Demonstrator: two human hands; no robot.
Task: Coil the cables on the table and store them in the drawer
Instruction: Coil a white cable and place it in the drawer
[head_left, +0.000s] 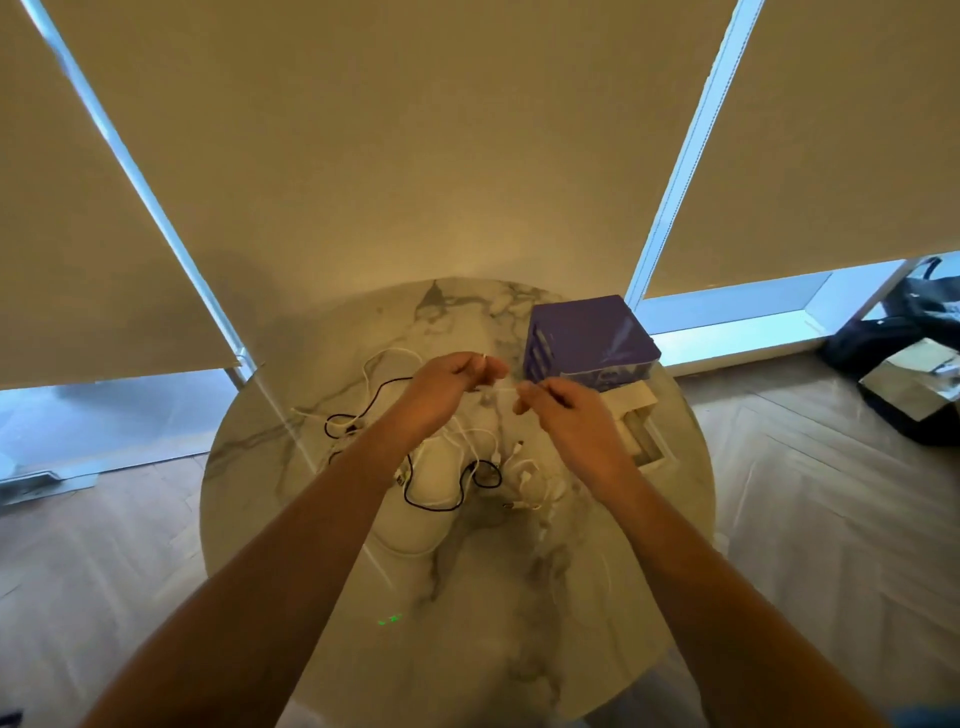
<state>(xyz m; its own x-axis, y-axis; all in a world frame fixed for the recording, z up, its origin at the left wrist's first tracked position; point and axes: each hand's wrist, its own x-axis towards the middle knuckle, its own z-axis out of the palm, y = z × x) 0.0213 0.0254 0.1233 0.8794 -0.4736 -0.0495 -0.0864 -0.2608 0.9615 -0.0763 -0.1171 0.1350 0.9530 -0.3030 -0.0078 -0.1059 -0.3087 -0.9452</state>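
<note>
Above a round marble table (291, 519), my left hand (447, 387) and my right hand (563, 413) both pinch a thin white cable (501, 388) stretched between their fingertips. Its loose length drops to the table below the hands. A black cable (447, 505) and several other white cables (382, 358) lie tangled on the tabletop under my forearms. A purple drawer unit (587, 338) stands at the table's far right. In front of it, one pale drawer (647, 436) is pulled out, partly hidden by my right hand.
Roller blinds (363, 156) cover the windows behind the table. A dark bag (893, 332) and a box (914, 384) lie on the wooden floor at the right. A small green light spot (389, 619) shows on the table's near part.
</note>
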